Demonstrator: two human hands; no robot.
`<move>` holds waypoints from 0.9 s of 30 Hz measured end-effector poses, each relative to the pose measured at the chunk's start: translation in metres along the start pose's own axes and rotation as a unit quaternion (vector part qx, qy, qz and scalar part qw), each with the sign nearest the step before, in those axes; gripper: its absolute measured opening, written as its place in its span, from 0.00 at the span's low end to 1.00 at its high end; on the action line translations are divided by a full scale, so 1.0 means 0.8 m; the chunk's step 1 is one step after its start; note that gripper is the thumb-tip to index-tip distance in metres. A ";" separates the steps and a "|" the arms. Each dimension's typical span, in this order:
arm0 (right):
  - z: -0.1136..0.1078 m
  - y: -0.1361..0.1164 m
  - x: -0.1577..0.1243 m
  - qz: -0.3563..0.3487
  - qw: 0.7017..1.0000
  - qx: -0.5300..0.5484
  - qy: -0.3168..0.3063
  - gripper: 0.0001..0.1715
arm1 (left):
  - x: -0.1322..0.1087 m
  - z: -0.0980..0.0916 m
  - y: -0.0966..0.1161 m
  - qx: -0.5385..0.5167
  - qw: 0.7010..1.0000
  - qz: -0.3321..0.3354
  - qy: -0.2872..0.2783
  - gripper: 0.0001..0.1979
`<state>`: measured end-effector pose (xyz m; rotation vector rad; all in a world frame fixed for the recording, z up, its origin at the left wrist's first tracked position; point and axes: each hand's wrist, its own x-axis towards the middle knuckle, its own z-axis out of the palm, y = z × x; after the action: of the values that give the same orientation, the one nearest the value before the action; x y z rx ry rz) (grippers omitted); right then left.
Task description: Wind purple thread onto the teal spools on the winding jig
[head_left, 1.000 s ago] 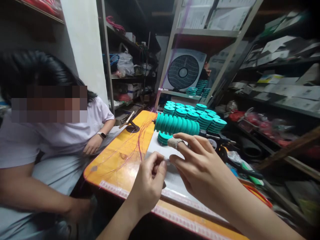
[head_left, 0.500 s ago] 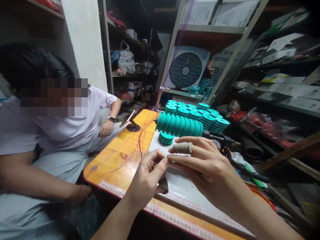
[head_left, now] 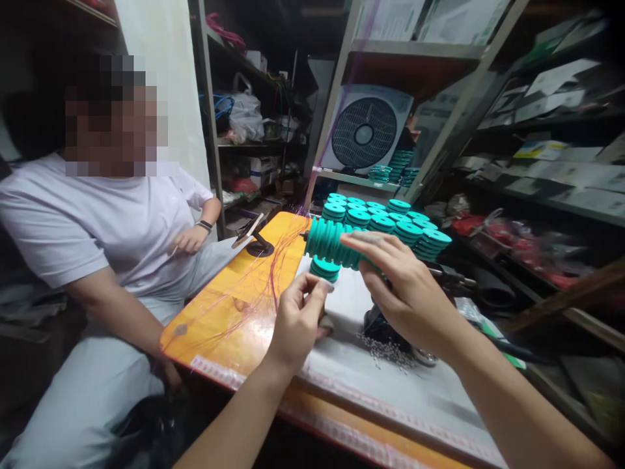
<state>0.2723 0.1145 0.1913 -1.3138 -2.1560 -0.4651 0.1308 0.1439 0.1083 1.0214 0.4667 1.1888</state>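
Observation:
A row of teal ribbed spools (head_left: 328, 242) sits on a dark horizontal shaft above the table. My right hand (head_left: 390, 267) lies against the right part of this row, fingers stretched out and palm down. Below and left of it, my left hand (head_left: 300, 312) is closed in a pinch over the white sheet; what its fingertips hold is too small to make out. A short stack of teal discs (head_left: 323, 268) stands under the row, just behind my left hand. Small metallic beads (head_left: 388, 352) lie scattered beneath my right wrist.
Many stacked teal spools (head_left: 381, 222) stand behind the shaft, with a box fan (head_left: 364, 133) beyond. Thin reddish threads run over the orange table (head_left: 234, 306). A black stand (head_left: 260, 247) is at its far left edge. A seated person (head_left: 112, 228) is on the left.
My right hand has moved up and away from my left hand onto the spool row, uncovering the beads. My left hand stays pinched. The seated person has raised their head and sits more upright.

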 end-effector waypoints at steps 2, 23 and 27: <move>0.011 0.013 0.012 0.011 0.997 -0.071 -0.003 0.30 | 0.020 0.006 -0.009 -0.025 0.999 0.021 0.029 0.11; 0.034 0.039 0.042 0.020 0.990 -0.125 -0.068 0.40 | 0.064 0.023 -0.037 -0.075 0.991 0.008 0.106 0.06; 0.038 0.037 0.047 0.045 0.987 -0.136 -0.074 0.39 | 0.064 0.023 -0.035 -0.094 0.991 0.000 0.099 0.06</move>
<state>0.2766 0.1714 0.1912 -1.6316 -2.1993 -0.6625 0.1780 0.1828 0.1042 0.7458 0.5000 1.3147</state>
